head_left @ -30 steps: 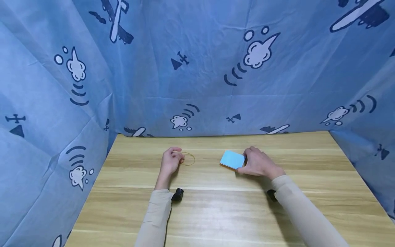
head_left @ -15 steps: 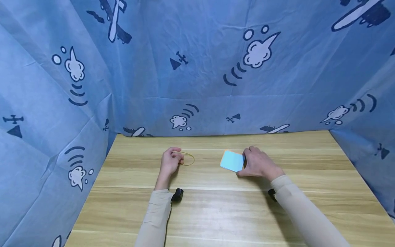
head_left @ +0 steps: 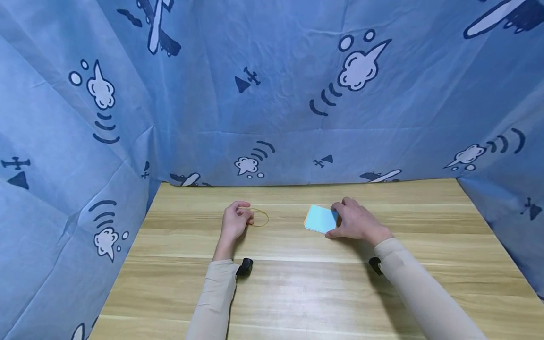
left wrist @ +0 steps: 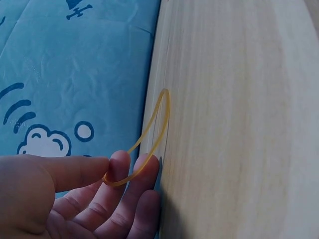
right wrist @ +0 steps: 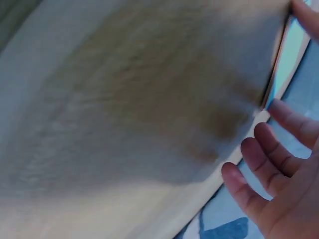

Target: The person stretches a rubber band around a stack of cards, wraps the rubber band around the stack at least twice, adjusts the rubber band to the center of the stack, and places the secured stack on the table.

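In the head view my left hand [head_left: 236, 221] is at the left over the wooden table, pinching a thin yellow rubber band [head_left: 267, 218]. The left wrist view shows the rubber band [left wrist: 166, 112] as a long loop, caught between thumb and index fingertip, the other fingers loosely bent below. To the right, my right hand [head_left: 357, 222] grips a light blue squarish stack of cards [head_left: 320, 219] by its right side, thumb at the near corner and fingers at the far one. A sliver of orange shows along the stack's left edge. The right wrist view catches the cards [right wrist: 288, 52] nearly edge-on.
The wood-grain table [head_left: 297, 293] runs back to a blue printed curtain [head_left: 280, 108], which also hangs along both sides. A black wrist camera [head_left: 245, 267] sits on the left sleeve, and another [head_left: 375, 266] on the right.
The blue stack has tilted in my right hand: its orange side first showed along the near edge, then the far edge, now the left. My left hand and the rubber band stay nearly still.
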Available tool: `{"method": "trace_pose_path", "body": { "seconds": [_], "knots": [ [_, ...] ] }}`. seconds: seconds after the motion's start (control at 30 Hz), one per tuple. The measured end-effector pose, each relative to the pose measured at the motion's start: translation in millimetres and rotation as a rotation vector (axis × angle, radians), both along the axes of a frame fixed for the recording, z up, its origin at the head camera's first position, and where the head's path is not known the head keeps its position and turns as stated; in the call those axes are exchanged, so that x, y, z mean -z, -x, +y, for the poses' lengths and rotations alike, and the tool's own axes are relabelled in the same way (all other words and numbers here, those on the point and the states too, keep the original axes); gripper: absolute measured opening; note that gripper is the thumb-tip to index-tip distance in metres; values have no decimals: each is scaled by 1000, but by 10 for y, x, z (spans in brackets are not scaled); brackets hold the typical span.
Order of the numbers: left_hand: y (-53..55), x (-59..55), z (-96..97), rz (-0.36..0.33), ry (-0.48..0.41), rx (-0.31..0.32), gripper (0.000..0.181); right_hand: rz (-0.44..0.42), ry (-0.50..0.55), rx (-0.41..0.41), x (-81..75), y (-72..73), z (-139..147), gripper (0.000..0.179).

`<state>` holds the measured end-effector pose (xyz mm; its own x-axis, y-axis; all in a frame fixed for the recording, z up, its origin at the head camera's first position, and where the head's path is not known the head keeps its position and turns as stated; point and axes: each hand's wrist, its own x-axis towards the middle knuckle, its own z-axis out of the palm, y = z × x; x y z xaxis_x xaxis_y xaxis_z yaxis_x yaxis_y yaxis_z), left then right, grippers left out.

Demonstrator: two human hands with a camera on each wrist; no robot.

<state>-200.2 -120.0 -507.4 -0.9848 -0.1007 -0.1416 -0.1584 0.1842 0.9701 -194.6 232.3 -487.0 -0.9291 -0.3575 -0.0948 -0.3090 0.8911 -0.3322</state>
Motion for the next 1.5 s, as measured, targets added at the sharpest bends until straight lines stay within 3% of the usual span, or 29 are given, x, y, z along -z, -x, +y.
{"method": "trace_pose_path", "body": {
  "seconds": [0.33,0.7,0.97,1.27,1.5],
  "knots": [
    [0,-18,25,2,0,4,23,-131,-16,25,-51,26,-68,87],
    [23,-32,62,35,-120,24,24,-259,222,29,-62,25,-147,76],
    [5,-44,73,41,-104,28,24,-319,318,54,-26,-13,-143,59],
    [12,-33,61,29,-112,54,25,-253,214,92,-23,-36,-219,69],
    [-6,-19,46,29,-111,52,25,-317,195,102,-50,-48,-246,61]
  ]
}}
